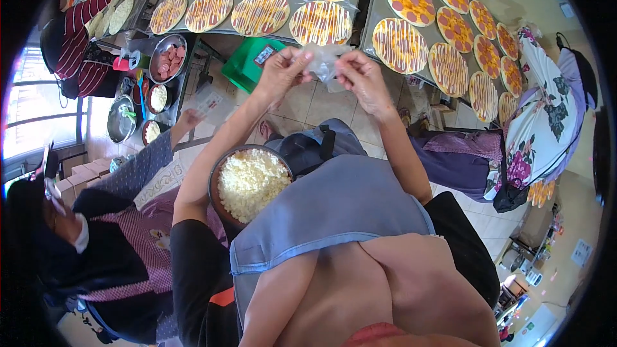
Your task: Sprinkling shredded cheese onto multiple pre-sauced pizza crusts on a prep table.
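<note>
Both hands, left [281, 72] and right [363, 76], pinched a clear plastic glove [324, 59] between them, held up right in front of the pizzas [319, 23]. Bowl of grated cheese [247, 183] sat below the glove, tucked against the apron [334, 209]. Left of the bowl a seated co-worker [122, 231] crowded in, with a tub of sausage slices [168, 58] beyond.
</note>
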A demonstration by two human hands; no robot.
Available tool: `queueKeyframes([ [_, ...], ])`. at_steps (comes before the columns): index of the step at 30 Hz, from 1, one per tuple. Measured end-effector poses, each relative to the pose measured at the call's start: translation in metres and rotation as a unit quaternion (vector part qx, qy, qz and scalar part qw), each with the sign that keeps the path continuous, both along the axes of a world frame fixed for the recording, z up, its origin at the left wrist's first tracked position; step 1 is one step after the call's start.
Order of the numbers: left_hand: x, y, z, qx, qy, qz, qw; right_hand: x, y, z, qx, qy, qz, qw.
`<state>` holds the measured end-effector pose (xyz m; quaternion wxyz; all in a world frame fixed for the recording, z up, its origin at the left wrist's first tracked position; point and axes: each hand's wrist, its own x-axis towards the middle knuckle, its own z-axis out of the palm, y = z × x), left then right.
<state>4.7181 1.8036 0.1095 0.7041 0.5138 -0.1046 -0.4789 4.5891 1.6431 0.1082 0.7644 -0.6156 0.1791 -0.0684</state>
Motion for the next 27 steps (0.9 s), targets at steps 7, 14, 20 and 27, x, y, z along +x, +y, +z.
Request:
queueKeyframes([
  [7, 0.000, -0.005, -0.008, -0.028, -0.100, 0.068, 0.992, -0.026, -0.011, 0.024, -0.119, 0.023, -0.130, 0.984],
  [14, -0.012, -0.012, -0.004, -0.057, -0.169, 0.001, 0.984, -0.014, 0.033, 0.037, -0.380, -0.041, -0.053, 0.922],
  [20, -0.021, -0.005, 0.002, -0.043, -0.221, -0.151, 0.963, 0.008, 0.028, 0.007, 0.074, 0.003, -0.134, 0.988],
  [27, -0.025, -0.002, 0.007, -0.037, -0.234, -0.172, 0.956, 0.018, 0.040, 0.000, 0.247, -0.084, -0.104, 0.960],
])
